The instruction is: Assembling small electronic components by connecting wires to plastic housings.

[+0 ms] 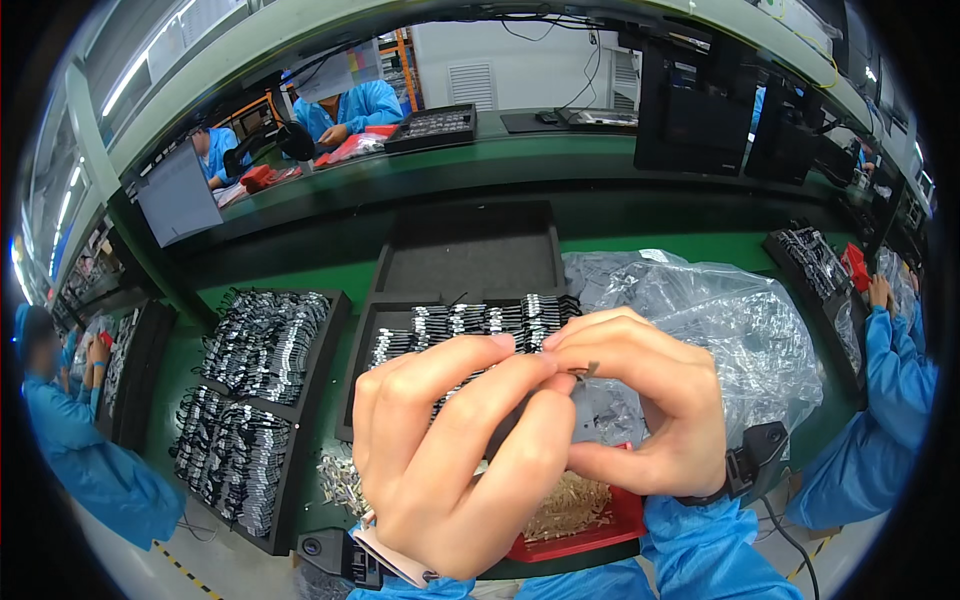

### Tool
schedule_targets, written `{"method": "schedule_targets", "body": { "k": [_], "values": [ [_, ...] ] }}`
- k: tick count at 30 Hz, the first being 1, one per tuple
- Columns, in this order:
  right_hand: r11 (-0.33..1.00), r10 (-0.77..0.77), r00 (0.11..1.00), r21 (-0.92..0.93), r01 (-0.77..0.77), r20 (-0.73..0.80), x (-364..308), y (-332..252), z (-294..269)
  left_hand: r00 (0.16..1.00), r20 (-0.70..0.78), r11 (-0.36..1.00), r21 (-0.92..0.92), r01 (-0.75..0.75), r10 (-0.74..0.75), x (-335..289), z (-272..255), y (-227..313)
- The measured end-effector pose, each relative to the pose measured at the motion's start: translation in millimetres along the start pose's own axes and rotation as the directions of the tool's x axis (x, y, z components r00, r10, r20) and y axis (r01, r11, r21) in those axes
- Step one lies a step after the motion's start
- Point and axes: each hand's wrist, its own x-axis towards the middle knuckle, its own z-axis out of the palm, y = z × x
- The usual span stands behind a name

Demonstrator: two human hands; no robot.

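Note:
Both my hands are raised close together in the middle, fingertips meeting over the black tray. With bent fingers pressed together, my left hand (460, 440) pinches at something its fingers hide. My right hand (650, 400) is closed in a pinch, and a small brownish flat piece (586, 370) shows between its fingers. Behind the fingers stands a black foam tray (362, 400) with rows of small black-and-silver parts (490, 318). Below my right hand a red tray (625, 515) holds many small tan pieces (570, 508).
Left stands another black tray (290, 440) filled with similar parts. Clear plastic bags (720, 330) lie right. A dark box lid (470, 250) leans behind the middle tray. Small loose pieces (342, 482) lie near my left wrist. Co-workers in blue (95, 450) work at both sides and across.

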Motion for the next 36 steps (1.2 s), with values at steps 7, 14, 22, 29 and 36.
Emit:
{"method": "schedule_targets", "body": {
  "k": [7,14,22,29,36],
  "values": [
    [1.0,-0.019,1.0,-0.009,0.019,0.01,-0.7,-0.7,-0.1,0.997,0.067,0.999,-0.024,0.038,-0.036,3.5,-2.0,-0.9],
    [0.997,-0.014,1.0,-0.077,0.015,0.008,-0.8,-3.6,0.5,0.989,0.144,0.999,-0.006,0.041,-0.04,4.5,-2.8,-5.4],
    [0.998,0.014,0.999,-0.061,-0.011,0.038,0.1,-4.8,2.1,0.983,0.182,0.999,-0.029,0.041,-0.035,6.6,-7.1,-8.1],
    [0.993,0.081,0.993,0.075,-0.088,0.085,-0.3,0.1,-6.5,0.989,0.14,0.994,-0.083,0.07,-0.058,7.0,-10.1,-12.7],
    [0.956,0.136,0.979,0.237,-0.17,0.151,-3.5,8.8,-13.8,0.986,0.163,0.993,-0.114,0.032,-0.013,6.1,-13.7,-12.8]
  ]
}}
